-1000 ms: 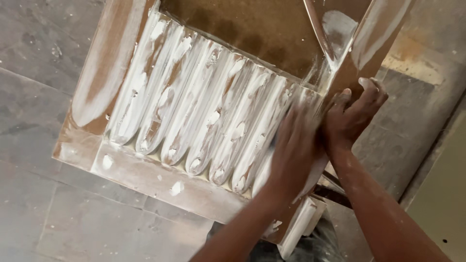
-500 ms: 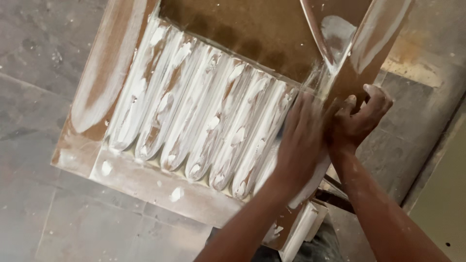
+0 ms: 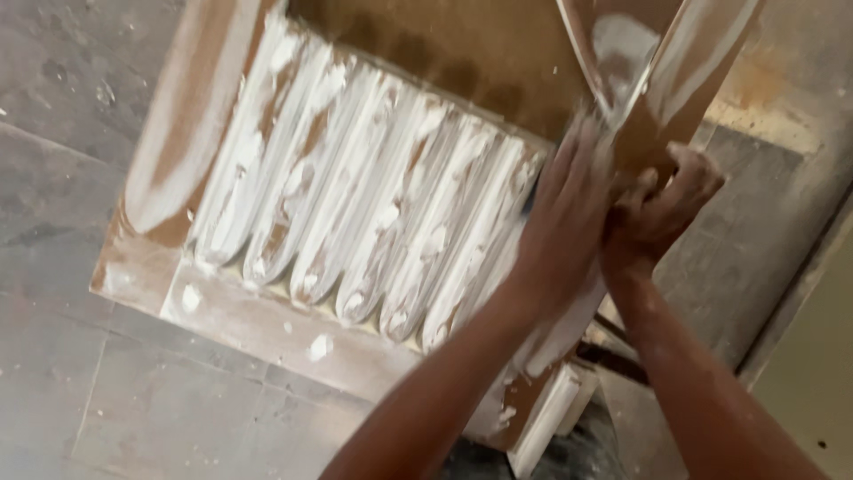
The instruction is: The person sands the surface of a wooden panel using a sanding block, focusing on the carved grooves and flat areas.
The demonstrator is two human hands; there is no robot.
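A brown wooden panel (image 3: pixel 267 329) with several carved vertical flutes (image 3: pixel 355 204) lies tilted below me, smeared with white filler. My left hand (image 3: pixel 564 222) lies flat with fingers together on the rightmost flutes, near the top of the panel's right side. My right hand (image 3: pixel 657 209) is curled over the right side rail (image 3: pixel 684 80) just beside it, gripping the wood edge. Whether the left hand holds anything under its palm is hidden.
Grey stone floor (image 3: pixel 80 391) lies to the left and below. A white moulded strip (image 3: pixel 546 427) sticks out under the panel's lower right corner. A pale wall or board (image 3: pixel 809 373) runs along the right edge.
My left hand has slid up along the rightmost flutes toward the panel's top. The right hand has stayed on the side rail, and the view has shifted slightly.
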